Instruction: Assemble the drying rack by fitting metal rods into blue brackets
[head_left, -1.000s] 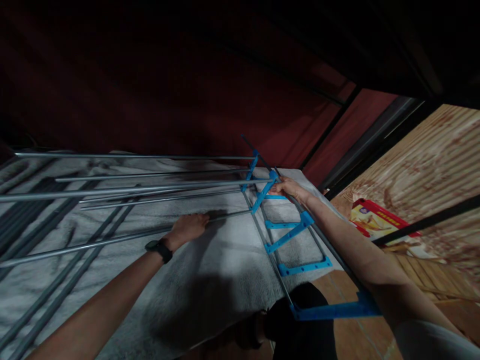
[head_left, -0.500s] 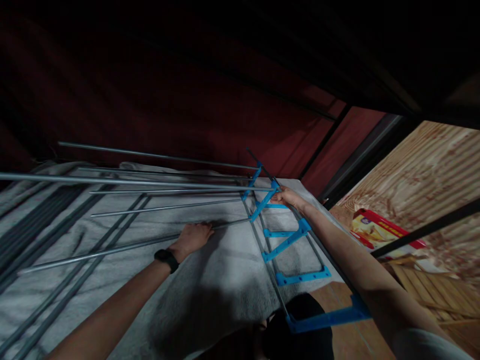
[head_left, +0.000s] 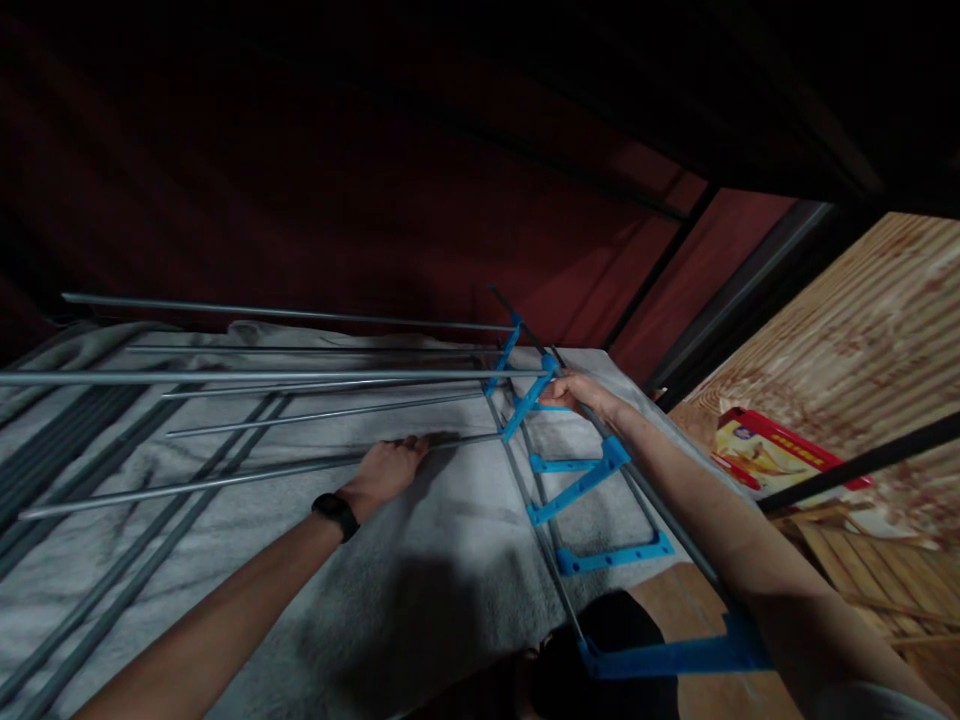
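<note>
My left hand, with a black watch on the wrist, is closed around a thin grey metal tube. That tube's right end meets a slanted blue plastic bracket. At the bracket's upper end, my right hand has its fingers curled around it; part of the grip is hidden. Several more tubes run left from the brackets, including a long one crossing the view. The rack frame continues toward me with more blue brackets, one in the middle and one near my knee.
A light grey blanket lies under the rack. Loose grey tubes rest on it at left. Dark red cloth hangs behind. At right are a dark metal post, a red and yellow box and wooden slats.
The far left end of the tube in my left hand has risen slightly, and the long crossing tube's left part sits lower. Both hands keep their holds. The view has shifted a little.
</note>
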